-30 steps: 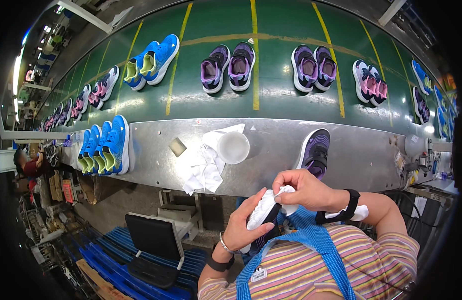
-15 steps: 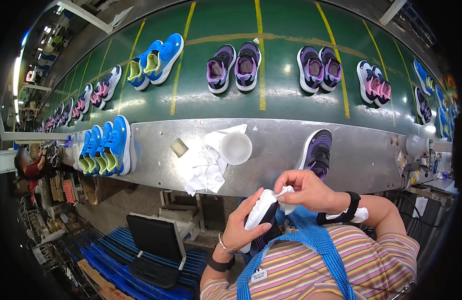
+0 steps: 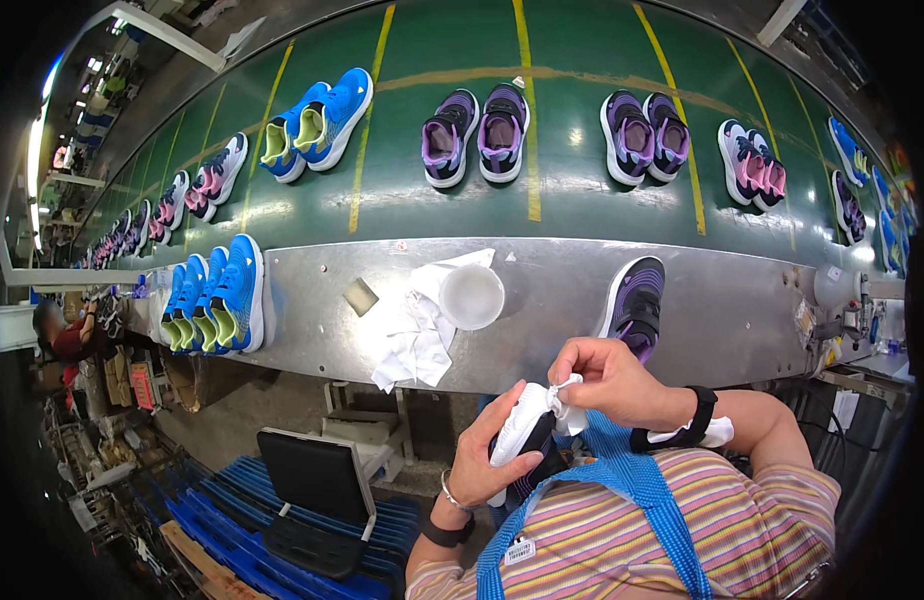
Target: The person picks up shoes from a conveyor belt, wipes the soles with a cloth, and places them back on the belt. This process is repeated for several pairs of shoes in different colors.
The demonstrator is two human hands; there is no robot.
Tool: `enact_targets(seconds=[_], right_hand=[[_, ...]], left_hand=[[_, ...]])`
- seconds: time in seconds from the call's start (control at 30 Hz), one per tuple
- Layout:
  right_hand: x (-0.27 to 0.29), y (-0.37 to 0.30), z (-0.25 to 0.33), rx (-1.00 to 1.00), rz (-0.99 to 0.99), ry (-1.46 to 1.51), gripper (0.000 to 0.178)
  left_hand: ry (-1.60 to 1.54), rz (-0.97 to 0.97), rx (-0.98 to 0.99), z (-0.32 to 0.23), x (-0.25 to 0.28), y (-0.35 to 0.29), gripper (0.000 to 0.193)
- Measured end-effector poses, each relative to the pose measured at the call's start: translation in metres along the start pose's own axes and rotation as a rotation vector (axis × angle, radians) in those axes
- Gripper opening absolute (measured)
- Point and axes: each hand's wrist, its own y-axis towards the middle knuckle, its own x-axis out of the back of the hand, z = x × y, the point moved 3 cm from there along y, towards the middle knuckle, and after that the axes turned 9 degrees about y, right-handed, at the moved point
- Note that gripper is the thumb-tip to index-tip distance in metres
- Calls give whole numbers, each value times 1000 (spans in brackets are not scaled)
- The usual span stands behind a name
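In my left hand (image 3: 475, 462) is a dark sneaker (image 3: 525, 425) with a white sole, the sole's side turned upward and its lower part hidden by my hand and body. My right hand (image 3: 614, 382) pinches a small white cloth (image 3: 565, 403) against the sole's edge. A black and purple sneaker (image 3: 637, 305) stands on the metal ledge just beyond my right hand. Left of it on the ledge are a whitish round tub (image 3: 472, 297), a crumpled white cloth (image 3: 414, 345) and a small tan block (image 3: 360, 297).
Blue sneakers (image 3: 238, 290) stand in a row at the ledge's left. Beyond the metal ledge (image 3: 552, 270), a green conveyor belt (image 3: 432, 215) with yellow stripes carries several pairs of shoes. A black chair (image 3: 317, 480) stands below left. Another person (image 3: 70, 335) works far left.
My right hand and the white cloth have shifted slightly along the sole, which has tilted a little. Shoes on the belt have moved slightly to the right.
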Motion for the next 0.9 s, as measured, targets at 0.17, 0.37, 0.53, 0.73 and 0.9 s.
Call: enact_targets(seconds=[0.17, 0.37, 0.53, 0.73, 0.9], right_hand=[[-18, 4, 12, -77, 81, -196, 11], [-2, 13, 0, 16, -23, -55, 11], [-28, 26, 3, -210, 171, -47, 14], [20, 54, -31, 33, -110, -131, 12], [75, 97, -27, 87, -307, -573, 30]], left_hand=[[33, -11, -10, -1, 4, -3, 70], [-63, -9, -34, 5, 18, -5, 75], [-147, 29, -89, 20, 26, -8, 81], [-797, 18, -61, 36, 38, 0, 97], [-828, -61, -19, 37, 37, 23, 103]])
